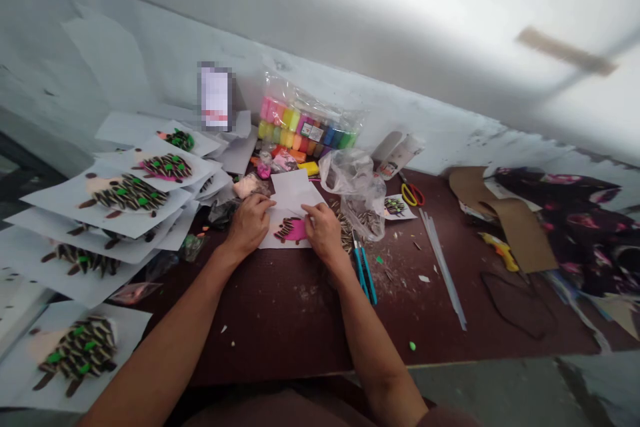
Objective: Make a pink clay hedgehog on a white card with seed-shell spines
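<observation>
On the dark red table lies a white paper sheet (287,193) bearing a pink clay shape (296,229) partly covered with striped seeds on its left side. My left hand (251,221) rests at the sheet's left edge, fingers bent together near the paper; whether anything is between them is too small to tell. At the right, my right hand (323,230) touches the pink clay and paper with its fingertips, and what it may hold is hidden. Loose striped seeds (347,230) lie beside my right hand, next to a clear plastic bag (367,213).
Stacked papers with seed hedgehogs (133,197) stand at the left. Behind are colourful clay packs (305,130) and a white bottle (400,157). Teal-handled pliers (365,270), red-yellow scissors (413,194), clear sticks (444,270) and a yellow glue gun (500,251) lie to the right.
</observation>
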Tool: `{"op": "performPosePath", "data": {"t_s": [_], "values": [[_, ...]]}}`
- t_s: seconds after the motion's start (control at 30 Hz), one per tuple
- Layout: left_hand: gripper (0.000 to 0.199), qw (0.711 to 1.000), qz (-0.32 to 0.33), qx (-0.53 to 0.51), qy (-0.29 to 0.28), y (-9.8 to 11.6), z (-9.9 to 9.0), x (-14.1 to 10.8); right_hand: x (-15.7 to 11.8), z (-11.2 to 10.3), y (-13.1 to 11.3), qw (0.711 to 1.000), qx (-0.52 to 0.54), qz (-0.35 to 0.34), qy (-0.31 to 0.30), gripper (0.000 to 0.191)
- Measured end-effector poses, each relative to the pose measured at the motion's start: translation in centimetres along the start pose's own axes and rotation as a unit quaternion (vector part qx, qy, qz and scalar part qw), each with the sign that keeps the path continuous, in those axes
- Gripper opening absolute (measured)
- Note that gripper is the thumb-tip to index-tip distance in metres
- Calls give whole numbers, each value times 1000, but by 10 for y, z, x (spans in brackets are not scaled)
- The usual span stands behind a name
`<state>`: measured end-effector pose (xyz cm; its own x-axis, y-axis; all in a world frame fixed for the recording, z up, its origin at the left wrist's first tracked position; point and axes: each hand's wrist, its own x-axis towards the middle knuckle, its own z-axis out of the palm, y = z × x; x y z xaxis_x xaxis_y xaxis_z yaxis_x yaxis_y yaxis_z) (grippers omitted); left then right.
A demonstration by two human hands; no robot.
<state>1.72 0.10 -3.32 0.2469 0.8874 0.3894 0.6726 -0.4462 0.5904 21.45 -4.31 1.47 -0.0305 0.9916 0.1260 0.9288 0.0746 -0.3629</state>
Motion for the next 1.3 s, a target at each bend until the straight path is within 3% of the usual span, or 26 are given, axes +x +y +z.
{"op": "performPosePath", "data": {"t_s": [0.07, 0.23, 0.43, 0.7, 0.87, 1.03, 1.17, 1.3], "values": [[41, 1000, -10, -16, 6, -1, 0, 0, 2, -9, 9, 998, -21, 55, 20, 30], [42, 1000, -12, -21, 10, -2, 1, 1, 2, -28, 29, 984, -81, 159, -20, 27], [45, 1000, 0, -10, 10, -4, 1, 2, 2, -28, 29, 979, -100, 168, -56, 25], [46, 1000, 13, -8, 7, -9, 6, 2, 4, -17, 36, 983, -92, 158, -10, 24], [48, 1000, 19, -5, 3, -11, 7, 3, 4, -17, 45, 985, 37, 151, 77, 23], [47, 1000, 24, 3, 12, -11, 8, 3, 6, -18, 46, 957, 229, 112, 138, 19], [47, 1000, 23, 5, 11, -11, 8, 2, 7, -13, 42, 933, 343, 77, 78, 38], [47, 1000, 21, 2, 4, -12, 7, 3, 7, -6, 38, 927, 364, 84, 30, 33]]}}
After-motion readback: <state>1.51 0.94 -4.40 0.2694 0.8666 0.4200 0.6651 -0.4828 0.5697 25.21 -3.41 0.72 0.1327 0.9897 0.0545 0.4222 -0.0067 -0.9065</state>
